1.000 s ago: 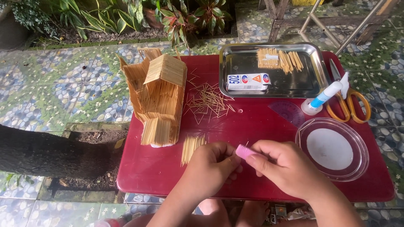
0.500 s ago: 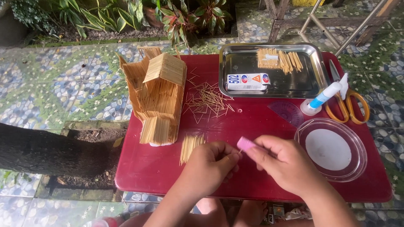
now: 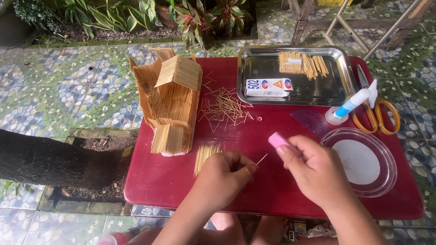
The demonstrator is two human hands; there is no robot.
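My left hand (image 3: 225,174) pinches a thin toothpick (image 3: 261,159) that points up and to the right. My right hand (image 3: 313,170) is closed around a small pink tool (image 3: 277,139), held just right of the toothpick's tip. Both hands hover over the front of a dark red table (image 3: 163,177). A small flat row of toothpicks (image 3: 205,155) lies just left of my left hand. A house model (image 3: 170,102) built of toothpicks stands at the table's left. Loose toothpicks (image 3: 225,109) lie scattered beside it.
A steel tray (image 3: 254,68) at the back holds a small glue box (image 3: 269,87) and cut sticks (image 3: 305,64). A glue bottle (image 3: 349,106), orange-handled scissors (image 3: 379,115), a clear protractor (image 3: 311,120) and a clear round lid (image 3: 363,161) sit on the right. Plants and pebble tiles surround the table.
My hands have drawn slightly apart. The toothpick now shows clearly between them, and the pink tool sits a little higher.
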